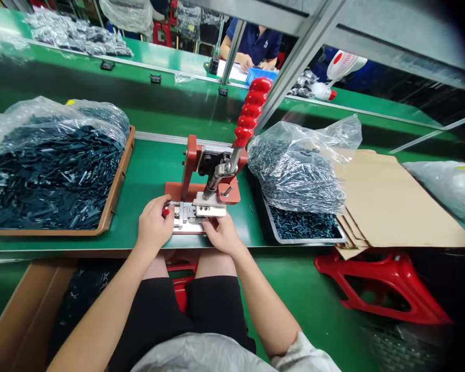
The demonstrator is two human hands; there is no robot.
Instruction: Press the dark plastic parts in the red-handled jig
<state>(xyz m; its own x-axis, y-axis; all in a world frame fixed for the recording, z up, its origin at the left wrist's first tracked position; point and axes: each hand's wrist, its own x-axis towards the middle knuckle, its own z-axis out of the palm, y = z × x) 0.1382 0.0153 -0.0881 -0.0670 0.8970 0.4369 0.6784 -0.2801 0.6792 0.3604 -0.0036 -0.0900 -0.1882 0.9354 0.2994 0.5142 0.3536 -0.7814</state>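
seen from above a seated person's lap, both bare forearms reach forward over a green bench. the left hand (153,225) is curled, thumb and forefinger pinching a small red knob (166,212) at the left edge of a metal fixture (186,217). the right hand (221,235) lies at the fixture's front right corner, fingers bent down against it; i cannot tell whether it grips anything. the fixture sits at the bench's near edge, at the foot of a red hand press (189,165). it looks stiff, heavy and fixed in place, best worked by its knob rather than lifted. the press handle (251,111) stands raised, untouched. to the left a brown tray (118,175) holds a bag of dark parts (50,165), probably light and rigid. to the right stand a grey tray (306,240), another bag (298,170) and cardboard sheets (391,201). beyond, a co-worker (256,44) sits at another bench.
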